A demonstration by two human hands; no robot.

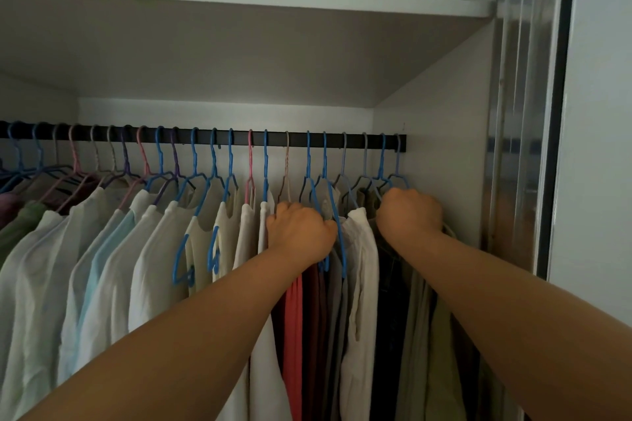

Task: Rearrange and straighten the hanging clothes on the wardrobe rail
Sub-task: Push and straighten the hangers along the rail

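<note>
A black wardrobe rail (219, 139) runs across the view with several blue, pink and purple hangers hooked on it. White and cream shirts (113, 267) hang on the left; red, brown and dark garments (307, 318) hang toward the right. My left hand (301, 231) grips the shoulder of a blue hanger (337, 229) and the clothes under it. My right hand (410, 214) is curled round the last hangers and garments by the right wall. Both hands' fingers are hidden inside the fabric.
The wardrobe's right side wall (441, 147) stands close beside my right hand. A white shelf (239, 0) spans above the rail. A sliding door frame (554, 147) rises at the far right.
</note>
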